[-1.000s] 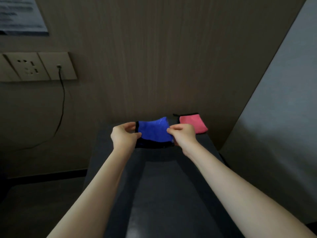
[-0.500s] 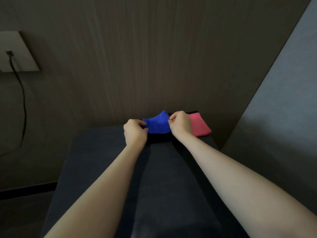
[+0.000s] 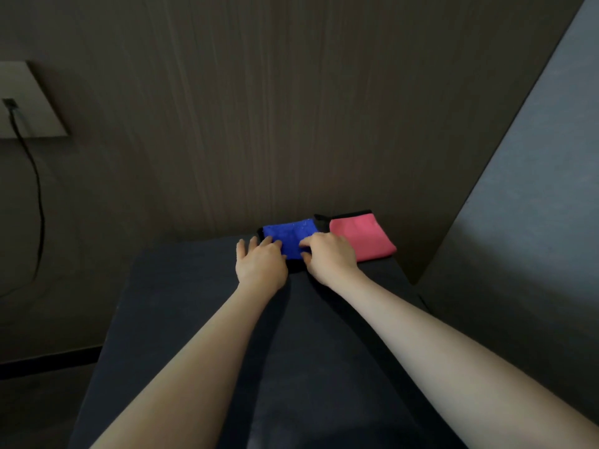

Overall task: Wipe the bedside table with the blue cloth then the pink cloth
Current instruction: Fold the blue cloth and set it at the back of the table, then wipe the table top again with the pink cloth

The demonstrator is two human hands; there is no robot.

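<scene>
The blue cloth (image 3: 289,236), edged in black, lies flat at the far edge of the dark bedside table (image 3: 194,303), against the wall. My left hand (image 3: 261,264) rests on the cloth's left part with its fingers straight and spread. My right hand (image 3: 330,257) sits on the cloth's right part, fingers bent and thumb tucked at its edge, pinching it. The pink cloth (image 3: 359,236) lies folded just to the right, touching the wall, with no hand on it.
A wood-panelled wall rises right behind the table. A wall socket plate (image 3: 29,102) with a black cable (image 3: 37,196) hanging down is at the left. A grey padded panel (image 3: 518,222) flanks the table's right side.
The blue cloth, held up between both hands a second ago, has come down flat on the table's far edge. My left hand has let go and spread its fingers.
</scene>
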